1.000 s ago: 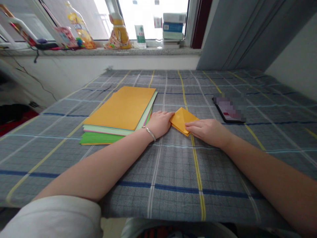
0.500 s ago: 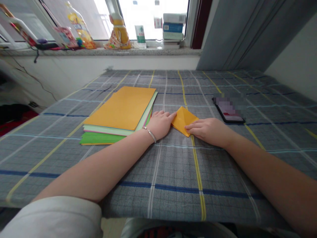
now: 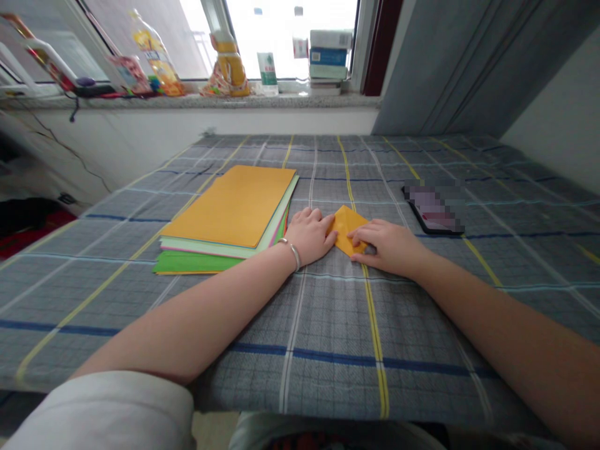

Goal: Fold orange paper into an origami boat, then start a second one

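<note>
A small folded orange paper [image 3: 345, 224] lies on the checked cloth between my hands. My left hand [image 3: 309, 236], with a silver bangle at its wrist, has its fingertips on the paper's left edge. The paper's right side is between the thumb and fingers of my right hand [image 3: 391, 249], which are bent in a pinch. Just left of my left hand rests a stack of coloured sheets [image 3: 234, 203], orange on top, with white and green ones below.
A black-edged phone [image 3: 434, 212] lies on the cloth [image 3: 328, 319] at the right. Beyond the table, the windowsill [image 3: 187, 102] holds bottles, a tube and stacked boxes [image 3: 328, 56]. A grey curtain hangs at the right.
My right hand has moved slightly left over the paper, and its thumb and fingers have bent around the right side. My left thumb now shows apart from its fingers, at the paper's lower left.
</note>
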`<state>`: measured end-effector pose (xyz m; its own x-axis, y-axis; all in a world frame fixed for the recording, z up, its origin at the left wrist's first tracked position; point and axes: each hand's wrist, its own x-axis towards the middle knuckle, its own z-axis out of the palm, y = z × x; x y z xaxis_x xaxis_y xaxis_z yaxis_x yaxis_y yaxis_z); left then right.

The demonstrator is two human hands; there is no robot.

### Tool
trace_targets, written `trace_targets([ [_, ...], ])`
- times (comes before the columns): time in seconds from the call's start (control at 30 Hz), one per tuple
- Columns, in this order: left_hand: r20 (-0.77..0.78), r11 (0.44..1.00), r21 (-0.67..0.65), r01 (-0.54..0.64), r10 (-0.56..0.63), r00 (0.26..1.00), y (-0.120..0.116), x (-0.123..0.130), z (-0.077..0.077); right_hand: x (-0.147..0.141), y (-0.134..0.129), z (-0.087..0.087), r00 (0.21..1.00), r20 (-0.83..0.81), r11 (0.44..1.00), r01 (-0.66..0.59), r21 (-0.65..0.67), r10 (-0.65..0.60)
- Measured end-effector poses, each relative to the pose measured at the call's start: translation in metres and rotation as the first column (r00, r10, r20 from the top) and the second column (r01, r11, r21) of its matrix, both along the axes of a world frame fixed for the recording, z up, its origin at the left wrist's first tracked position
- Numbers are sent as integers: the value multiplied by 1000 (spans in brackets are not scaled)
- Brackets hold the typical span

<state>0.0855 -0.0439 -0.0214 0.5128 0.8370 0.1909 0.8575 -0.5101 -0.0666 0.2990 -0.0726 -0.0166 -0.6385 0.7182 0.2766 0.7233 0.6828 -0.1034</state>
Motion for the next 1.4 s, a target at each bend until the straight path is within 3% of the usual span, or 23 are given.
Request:
trace_targets([
  [0.13,16,1000,2,5,-5,1000,2,0,-2,1,2,-3,998,-44,999,-46,-2,46],
  [0.33,23,984,-66,163,-162,987,11,9,-2,2,7,-8,985,-145,994,-102,-32,96],
  [0.57,-62,968,-209,136,-151,987,16,21,6,2,9,-8,982,-155,993,-112,-46,103],
  [0.83,-76,945,-309,104,-133,988,34,30,2,3,12,-11,985,-158,988,40,-148,-64],
  [0.97,-55,952,-283,113,-134,989,37,31,-2,2,15,-15,981,-89,980,162,-114,-173],
  [1.2,-48,961,-257,106,-123,991,33,32,-3,1,24,-22,989,41,982,148,-121,-144],
  [1.4,-75,959,-272,81,-105,992,26,26,-1,5,20,-25,971,130,966,218,-136,-201],
])
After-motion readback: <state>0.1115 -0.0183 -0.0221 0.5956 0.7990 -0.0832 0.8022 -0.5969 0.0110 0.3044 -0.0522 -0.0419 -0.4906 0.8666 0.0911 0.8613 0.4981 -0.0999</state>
